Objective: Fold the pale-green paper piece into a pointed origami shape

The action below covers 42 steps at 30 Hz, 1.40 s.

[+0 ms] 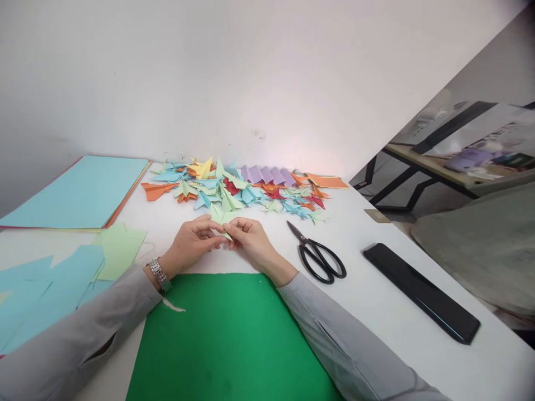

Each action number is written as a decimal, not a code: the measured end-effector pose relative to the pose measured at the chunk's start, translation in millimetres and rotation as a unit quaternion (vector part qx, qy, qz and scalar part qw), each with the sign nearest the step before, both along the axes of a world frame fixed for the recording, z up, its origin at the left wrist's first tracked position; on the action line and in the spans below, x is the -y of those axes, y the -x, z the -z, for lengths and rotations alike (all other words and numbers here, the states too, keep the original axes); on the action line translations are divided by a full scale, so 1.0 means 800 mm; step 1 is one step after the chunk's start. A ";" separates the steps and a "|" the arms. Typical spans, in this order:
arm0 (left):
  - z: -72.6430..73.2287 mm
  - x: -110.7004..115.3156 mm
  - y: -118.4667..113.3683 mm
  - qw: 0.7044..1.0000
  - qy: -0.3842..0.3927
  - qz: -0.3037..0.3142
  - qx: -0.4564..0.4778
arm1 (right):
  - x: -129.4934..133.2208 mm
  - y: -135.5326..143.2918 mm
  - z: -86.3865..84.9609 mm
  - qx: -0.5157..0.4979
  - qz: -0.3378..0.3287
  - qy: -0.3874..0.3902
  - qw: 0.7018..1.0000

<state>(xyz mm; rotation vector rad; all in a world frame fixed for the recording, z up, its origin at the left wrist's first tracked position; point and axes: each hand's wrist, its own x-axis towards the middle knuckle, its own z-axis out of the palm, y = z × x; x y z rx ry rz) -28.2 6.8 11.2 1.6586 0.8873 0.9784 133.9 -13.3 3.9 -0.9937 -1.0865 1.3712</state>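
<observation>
Between my two hands is a small pale green folded paper plane [219, 214], its pointed end toward me. My left hand [195, 240] pinches it from the left with thumb and fingers; the wrist above it wears a metal watch. On the other side my right hand [251, 238] grips the same paper, thumb and forefinger closed on it. Both hands are over the white table, just beyond the green sheet [234, 334]. Right behind the held paper lies a heap of folded paper pieces [228, 197] in yellow, green, blue, orange and red.
Black-handled scissors [320, 259] and a long black case [422, 292] lie to the right. A stack of coloured paper [83, 189] is at the back left, with loose blue sheets [54, 295] and green sheets [121, 250] nearer. A white wall [234, 78] stands behind.
</observation>
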 end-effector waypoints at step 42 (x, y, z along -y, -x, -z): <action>-0.005 0.002 -0.004 0.999 0.020 -0.004 0.027 | 0.001 -0.002 -0.003 -0.018 0.024 -0.001 1.000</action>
